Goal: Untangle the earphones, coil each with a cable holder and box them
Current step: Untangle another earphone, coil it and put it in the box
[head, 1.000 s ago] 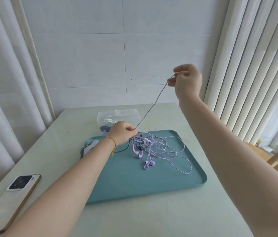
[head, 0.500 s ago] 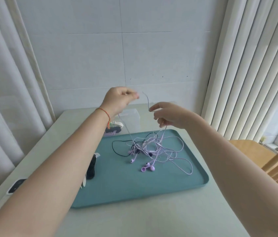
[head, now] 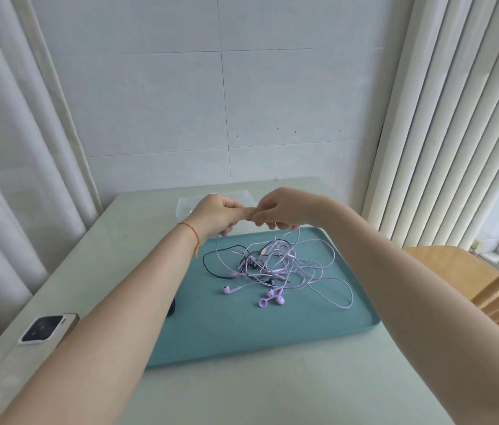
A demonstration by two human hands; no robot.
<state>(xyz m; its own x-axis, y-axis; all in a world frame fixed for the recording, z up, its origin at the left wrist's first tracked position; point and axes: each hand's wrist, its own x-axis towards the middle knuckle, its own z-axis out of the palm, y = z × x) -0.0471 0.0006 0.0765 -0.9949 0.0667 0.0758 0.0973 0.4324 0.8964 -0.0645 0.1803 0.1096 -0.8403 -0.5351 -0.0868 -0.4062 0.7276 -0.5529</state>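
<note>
A tangle of lilac earphones (head: 275, 268) with a black cable (head: 211, 268) woven through it lies on the teal tray (head: 211, 338). Several lilac earbuds (head: 271, 297) lie loose at its front. My left hand (head: 214, 214) and my right hand (head: 278, 210) meet fingertip to fingertip above the tray's far edge, fingers curled. A lilac cable hangs down from each hand into the tangle. A clear plastic box (head: 185, 204) stands behind the hands, mostly hidden by them.
A phone (head: 47, 328) lies face down near the table's left edge. A dark object (head: 171, 308) shows beside my left forearm at the tray's left rim. A wooden chair (head: 462, 268) stands to the right. Curtains hang on both sides.
My two hands have dropped lower and come together until their fingertips touch. The raised cable end has come down with them; the black loop has spread on the tray.
</note>
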